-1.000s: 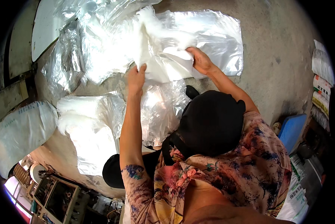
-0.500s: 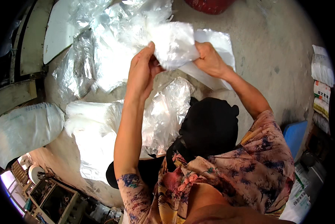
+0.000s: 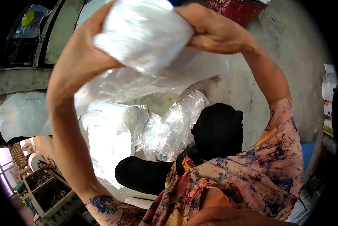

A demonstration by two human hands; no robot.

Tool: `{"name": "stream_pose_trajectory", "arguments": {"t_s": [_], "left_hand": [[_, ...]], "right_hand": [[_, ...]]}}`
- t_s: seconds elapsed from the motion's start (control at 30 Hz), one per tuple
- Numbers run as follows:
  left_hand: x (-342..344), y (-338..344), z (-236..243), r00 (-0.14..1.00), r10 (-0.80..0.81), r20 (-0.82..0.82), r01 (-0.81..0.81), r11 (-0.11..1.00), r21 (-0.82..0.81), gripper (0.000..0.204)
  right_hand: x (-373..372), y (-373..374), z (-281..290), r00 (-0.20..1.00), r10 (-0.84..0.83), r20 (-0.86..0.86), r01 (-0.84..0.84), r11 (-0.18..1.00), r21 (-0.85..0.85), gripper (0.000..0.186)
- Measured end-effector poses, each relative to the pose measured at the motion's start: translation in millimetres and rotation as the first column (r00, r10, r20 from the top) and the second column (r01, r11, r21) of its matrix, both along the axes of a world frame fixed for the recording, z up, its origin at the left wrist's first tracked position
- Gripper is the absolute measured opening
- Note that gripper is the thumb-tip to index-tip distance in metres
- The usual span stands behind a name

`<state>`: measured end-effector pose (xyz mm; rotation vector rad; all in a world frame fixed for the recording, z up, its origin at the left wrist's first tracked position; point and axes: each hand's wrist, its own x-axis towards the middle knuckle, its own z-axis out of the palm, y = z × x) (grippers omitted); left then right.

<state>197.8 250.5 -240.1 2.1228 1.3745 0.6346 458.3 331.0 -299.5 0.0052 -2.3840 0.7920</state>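
A thick, shiny bundle of clear plastic film (image 3: 146,35) is raised between my hands at the top of the view, blurred by motion. My left hand (image 3: 86,52) grips its left side, the fingers partly hidden by the film. On its right edge my right hand (image 3: 216,30) is closed, knuckles bent. Behind and below the bundle spreads a wide sheet of loose clear film (image 3: 135,88). On the floor beneath lie a flat white stack of plastic film (image 3: 110,130) and a crumpled heap of clear film (image 3: 172,128).
My black-covered knees (image 3: 218,130) are bent close below. A red bucket (image 3: 236,9) stands at the far right. A full white sack (image 3: 25,115) and an open metal machine (image 3: 50,199) are on the left. Sacks (image 3: 328,84) are stacked at the right rim, near a blue panel (image 3: 308,154).
Both hands have lifted the bundle up and toward me, and it looks larger. My left arm has swung out to the left. The loose film has shifted beneath it.
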Motion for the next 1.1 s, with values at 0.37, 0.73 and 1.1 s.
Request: {"name": "stream_pose_trajectory", "arguments": {"t_s": [0.37, 0.73, 1.1], "left_hand": [[-42.0, -56.7, 30.7, 0.781, 0.611, 0.128, -0.571, 0.617, 0.541, 0.039], [-212.3, -189.3, 34.9, 0.457, 0.846, 0.274, -0.881, 0.388, 0.27, 0.037], [-309.9, -290.3, -89.9, 0.132, 0.914, 0.383, -0.967, 0.034, 0.251, 0.038]], "right_hand": [[19.6, 36.3, -93.5, 0.841, -0.069, 0.537, 0.348, 0.828, -0.439, 0.04], [5.4, 39.2, -83.6, 0.696, -0.037, 0.717, 0.388, 0.86, -0.332, 0.045], [-139.5, 59.3, 1.1, 0.904, -0.355, 0.238, 0.329, 0.934, 0.143, 0.017]]}}
